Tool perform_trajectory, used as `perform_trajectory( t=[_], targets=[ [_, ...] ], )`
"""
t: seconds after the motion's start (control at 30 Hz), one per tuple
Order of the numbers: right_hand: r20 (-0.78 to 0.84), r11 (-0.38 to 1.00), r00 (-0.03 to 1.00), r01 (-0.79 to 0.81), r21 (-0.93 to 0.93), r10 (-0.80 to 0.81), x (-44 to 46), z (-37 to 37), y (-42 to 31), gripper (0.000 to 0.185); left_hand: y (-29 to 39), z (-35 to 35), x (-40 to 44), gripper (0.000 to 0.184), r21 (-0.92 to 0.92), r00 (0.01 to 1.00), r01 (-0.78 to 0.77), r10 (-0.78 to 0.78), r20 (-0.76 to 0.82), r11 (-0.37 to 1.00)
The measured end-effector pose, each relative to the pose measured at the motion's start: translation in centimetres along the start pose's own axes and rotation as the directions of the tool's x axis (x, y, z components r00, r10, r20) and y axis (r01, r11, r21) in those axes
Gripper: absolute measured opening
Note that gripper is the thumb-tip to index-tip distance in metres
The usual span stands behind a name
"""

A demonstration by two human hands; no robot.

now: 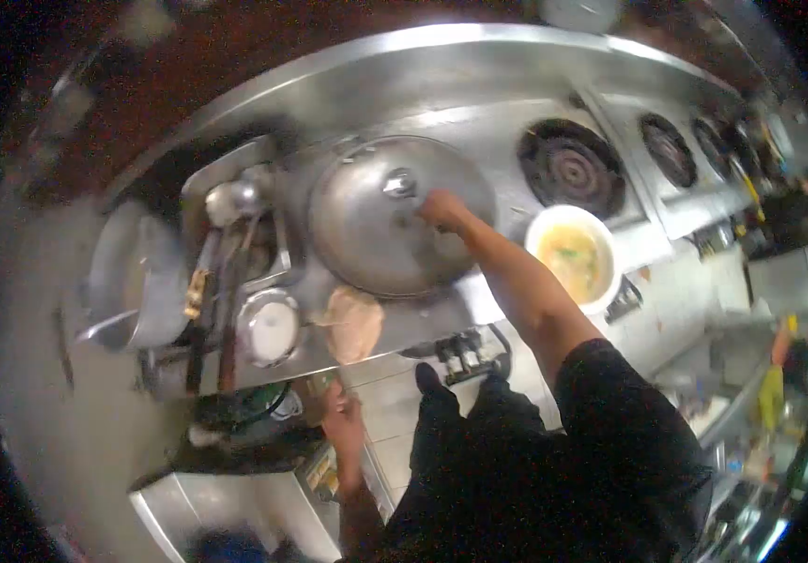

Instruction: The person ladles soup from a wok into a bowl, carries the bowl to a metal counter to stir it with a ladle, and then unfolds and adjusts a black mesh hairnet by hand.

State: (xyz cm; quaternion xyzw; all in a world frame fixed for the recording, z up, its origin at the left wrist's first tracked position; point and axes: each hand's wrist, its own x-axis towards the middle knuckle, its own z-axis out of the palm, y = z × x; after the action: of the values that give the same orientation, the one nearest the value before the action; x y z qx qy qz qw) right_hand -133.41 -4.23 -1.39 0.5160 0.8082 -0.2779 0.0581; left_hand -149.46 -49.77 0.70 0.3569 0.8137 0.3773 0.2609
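My right hand [443,210] is closed over the large round metal lid [366,225], just beside its knob [399,182]; what its fingers hold, if anything, is hidden. To the right of the lid, a white bowl [573,259] holds yellowish soup with green bits, below my extended forearm's far side. My left hand [342,413] hangs low in front of the counter edge, its fingers partly curled and blurred. Nearest to it on the counter lie a tan, flat cloth-like item [355,325] and a small round container [269,327] with white contents.
Dark round burners [573,169] run along the back right. At left, a metal tray [226,169] holds ladles and long-handled tools, beside a big metal pan [132,281]. Gas valves [465,357] sit under the counter's front edge. Another work surface stands at the lower right.
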Motion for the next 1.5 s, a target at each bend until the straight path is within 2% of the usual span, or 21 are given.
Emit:
perform_trajectory(
  t=[0.1,0.17,0.2,0.23,0.3,0.4,0.43,0.53,0.73,0.87,0.97,1.1,1.13,1.2,1.23,1.27,1.3,1.33,1.4,1.43,1.5],
  targets=[
    [0.083,0.944,0.996,-0.006,0.331,-0.023,-8.8,-5.7,1.5,0.035,3.9,1.2,0.6,0.041,-0.039,0.991,-0.102,0.105,0.088,0.994],
    [-0.137,0.857,0.990,0.104,0.505,-0.039,-16.3,-7.6,4.5,0.035,3.3,3.1,1.0,0.041,-0.053,0.956,-0.258,0.263,0.132,0.965],
    [-0.090,0.816,0.991,-0.028,0.578,0.098,-21.0,-9.7,4.9,0.031,3.3,4.4,1.1,0.039,-0.106,0.931,-0.298,0.313,0.190,0.949],
    [-0.031,0.751,0.973,-0.155,0.642,0.227,-25.4,-11.4,5.5,0.028,5.2,5.3,1.0,0.039,-0.137,0.926,-0.223,0.254,0.281,0.965],
    [0.030,0.569,0.968,-0.171,0.804,0.248,-31.5,-11.4,8.9,0.020,10.2,7.6,0.3,0.039,-0.162,0.878,-0.059,0.129,0.462,0.985],
    [0.076,0.493,0.887,-0.322,0.809,0.455,-36.5,-10.2,12.0,0.017,13.6,12.9,-0.1,0.039,-0.270,0.791,-0.098,0.240,0.563,0.958],
    [0.101,0.478,0.869,-0.359,0.802,0.484,-37.0,-9.4,13.4,0.017,14.4,14.7,0.3,0.040,-0.216,0.789,-0.209,0.295,0.538,0.954],
    [-0.076,0.660,0.880,-0.291,0.693,0.469,-36.4,-6.1,17.7,0.022,14.7,21.8,2.6,0.040,-0.083,0.753,-0.514,0.496,0.432,0.854],
    [-0.218,0.787,0.901,-0.185,0.589,0.375,-35.1,-4.8,20.2,0.026,22.4,28.8,6.7,0.042,-0.034,0.873,-0.331,0.319,0.369,0.943],
    [-0.435,0.843,0.806,-0.141,0.519,0.402,-36.1,-3.6,22.7,0.030,24.1,32.4,9.6,0.040,-0.022,0.864,-0.434,0.423,0.272,0.901],
    [-0.255,0.580,0.788,-0.154,0.800,0.561,-35.6,-3.6,24.2,0.031,25.0,34.1,12.0,0.038,-0.091,0.846,-0.420,0.426,0.320,0.903],
    [-0.094,0.121,0.807,0.029,0.992,0.583,-34.8,-3.0,24.7,0.030,25.1,36.1,13.3,0.036,-0.042,0.815,-0.502,0.488,0.313,0.864],
    [-0.092,0.092,0.812,0.047,0.995,0.576,-34.5,-2.0,25.1,0.028,24.7,36.5,13.2,0.037,-0.191,0.856,-0.399,0.439,0.273,0.897],
    [-0.153,0.297,0.765,-0.052,0.953,0.625,-34.2,0.1,26.2,0.029,20.9,38.9,15.8,0.033,-0.216,0.823,-0.461,0.506,0.258,0.861],
    [-0.265,0.527,0.811,-0.062,0.848,0.521,-33.5,2.8,27.8,0.032,21.0,38.8,15.6,0.034,-0.012,0.645,-0.752,0.738,0.198,0.660],
    [-0.323,0.648,0.777,-0.139,0.749,0.540,-34.2,1.9,27.0,0.035,21.3,38.7,15.3,0.035,0.239,0.408,-0.897,0.905,0.121,0.373],
    [-0.265,0.383,0.770,0.029,0.923,0.581,-34.5,2.5,26.9,0.036,26.1,37.2,11.9,0.037,-0.255,0.785,-0.468,0.531,0.320,0.846],
    [-0.303,0.358,0.731,0.085,0.930,0.611,-35.5,2.3,26.5,0.036,26.2,37.7,12.1,0.037,-0.284,0.796,-0.411,0.493,0.351,0.866],
    [-0.374,0.322,0.646,0.204,0.924,0.666,-37.5,2.0,25.4,0.037,28.2,36.5,10.8,0.042,-0.289,0.669,-0.409,0.500,0.550,0.865],
    [-0.212,0.118,0.675,0.182,0.976,0.707,-39.0,0.5,25.3,0.036,28.7,37.8,9.9,0.044,-0.223,0.750,-0.452,0.504,0.429,0.863],
    [-0.057,-0.048,0.668,0.137,0.989,0.742,-42.2,-0.7,24.8,0.030,32.1,36.8,7.0,0.047,-0.142,0.655,-0.554,0.535,0.534,0.820]
  ],
)
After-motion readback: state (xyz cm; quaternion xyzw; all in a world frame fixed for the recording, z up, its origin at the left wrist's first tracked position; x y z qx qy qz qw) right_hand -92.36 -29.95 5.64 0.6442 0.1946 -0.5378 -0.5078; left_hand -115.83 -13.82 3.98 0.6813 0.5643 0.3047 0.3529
